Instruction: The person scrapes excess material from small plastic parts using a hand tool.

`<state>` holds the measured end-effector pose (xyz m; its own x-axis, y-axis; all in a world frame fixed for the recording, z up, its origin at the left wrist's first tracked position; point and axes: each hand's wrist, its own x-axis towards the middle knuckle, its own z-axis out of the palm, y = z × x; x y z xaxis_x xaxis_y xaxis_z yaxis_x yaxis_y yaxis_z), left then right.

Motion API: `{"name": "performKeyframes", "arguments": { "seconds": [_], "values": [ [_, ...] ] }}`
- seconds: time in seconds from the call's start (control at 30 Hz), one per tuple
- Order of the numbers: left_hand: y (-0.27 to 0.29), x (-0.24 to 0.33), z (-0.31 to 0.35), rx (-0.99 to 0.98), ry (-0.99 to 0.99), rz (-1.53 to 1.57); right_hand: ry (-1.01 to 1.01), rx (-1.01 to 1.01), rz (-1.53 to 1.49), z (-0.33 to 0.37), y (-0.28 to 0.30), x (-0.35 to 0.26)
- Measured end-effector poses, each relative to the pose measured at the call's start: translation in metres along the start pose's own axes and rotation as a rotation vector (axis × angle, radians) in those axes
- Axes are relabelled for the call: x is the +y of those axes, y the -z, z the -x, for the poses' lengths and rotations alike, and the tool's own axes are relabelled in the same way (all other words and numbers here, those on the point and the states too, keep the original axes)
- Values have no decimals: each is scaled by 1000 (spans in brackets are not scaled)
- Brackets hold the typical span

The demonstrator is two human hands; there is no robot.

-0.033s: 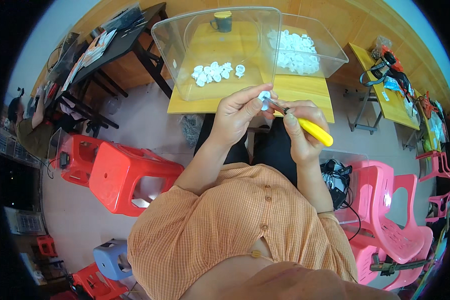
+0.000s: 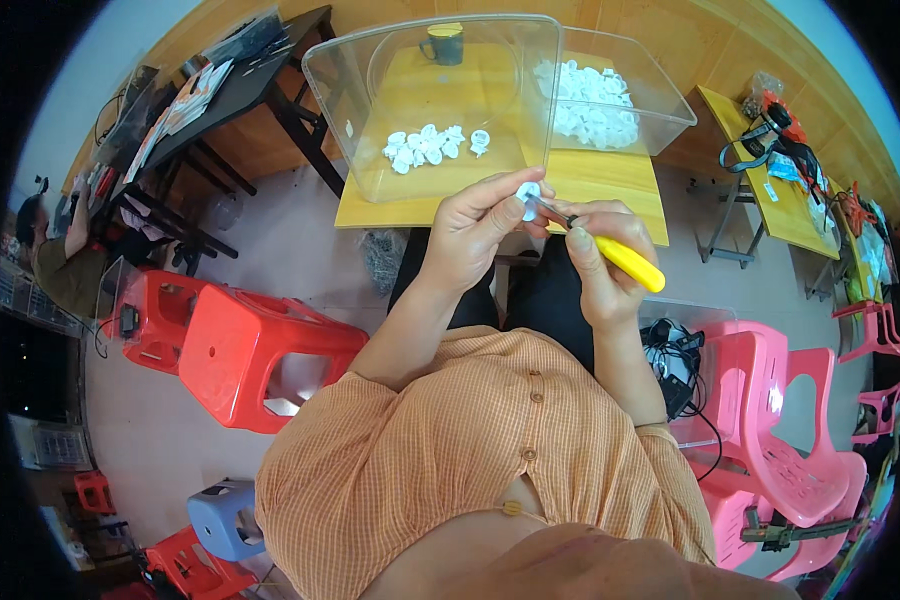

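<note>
My left hand (image 2: 478,225) pinches a small white plastic piece (image 2: 528,200) between thumb and fingers, in front of the table's near edge. My right hand (image 2: 610,245) is closed around a hand tool with a thick yellow handle (image 2: 630,263) and a thin metal shaft. The shaft's tip meets the white piece; its exact shape is hidden there. Beyond my hands, similar white pieces (image 2: 425,147) lie in a loose group in the left clear plastic bin (image 2: 370,190). A second clear bin (image 2: 660,110), behind on the right, holds a big heap of white pieces (image 2: 590,105).
The bins stand on a yellow wooden table (image 2: 610,180), with a dark mug (image 2: 446,45) at its far side. Red stools (image 2: 240,350) are on my left, pink chairs (image 2: 770,420) on my right. A box of black cables (image 2: 675,360) sits by my right elbow. Another person (image 2: 65,250) is at far left.
</note>
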<state>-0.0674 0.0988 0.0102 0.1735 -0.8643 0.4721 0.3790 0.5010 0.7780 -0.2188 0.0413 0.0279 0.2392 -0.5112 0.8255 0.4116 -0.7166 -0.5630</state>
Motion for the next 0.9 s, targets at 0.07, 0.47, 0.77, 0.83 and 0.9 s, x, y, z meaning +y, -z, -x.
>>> {"name": "performKeyframes", "arguments": {
  "seconds": [0.07, 0.47, 0.77, 0.83, 0.9],
  "values": [
    [-1, -2, 0, 6, -11, -12, -14, -2, 15, -1, 0, 0],
    [-1, -9, -4, 34, 15, 37, -244, 2, -347, -2, 5, 1],
    [4, -4, -7, 31, 8, 222, -285, 197, -579, -6, 2, 0],
    [4, -4, -7, 39, 4, 245, -291, 208, -572, -5, 5, 3],
    [4, -3, -7, 83, 8, 251, -303, 151, -535, -5, 8, 6]
  ]
}}
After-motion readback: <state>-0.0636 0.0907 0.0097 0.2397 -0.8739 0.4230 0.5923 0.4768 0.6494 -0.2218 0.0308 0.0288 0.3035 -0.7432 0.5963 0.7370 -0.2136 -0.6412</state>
